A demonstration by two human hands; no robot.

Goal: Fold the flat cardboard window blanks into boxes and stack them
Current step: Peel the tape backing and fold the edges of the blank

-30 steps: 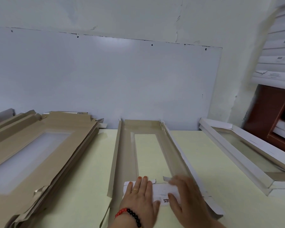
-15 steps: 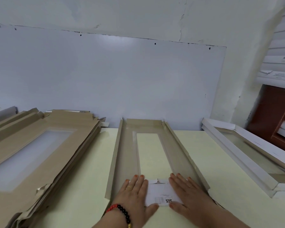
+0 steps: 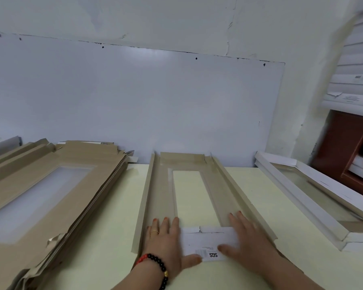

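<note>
pale yellow table (image 3: 260, 185) against a cracked white wall (image 3: 176, 17) (white panel (image 3: 134, 101) below), red-brown shelving (image 3: 342, 147) rightward

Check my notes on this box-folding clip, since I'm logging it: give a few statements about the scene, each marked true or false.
1. Both the left hand and the right hand lie flat on the near end of the half-folded window blank. True.
2. The pile of flat blanks lies right of the hands. False: it lies left.
3. The white end flap shows the letters SGS. True.
4. The finished white box sits on the flat blanks. False: it rests on the table, right.
</note>
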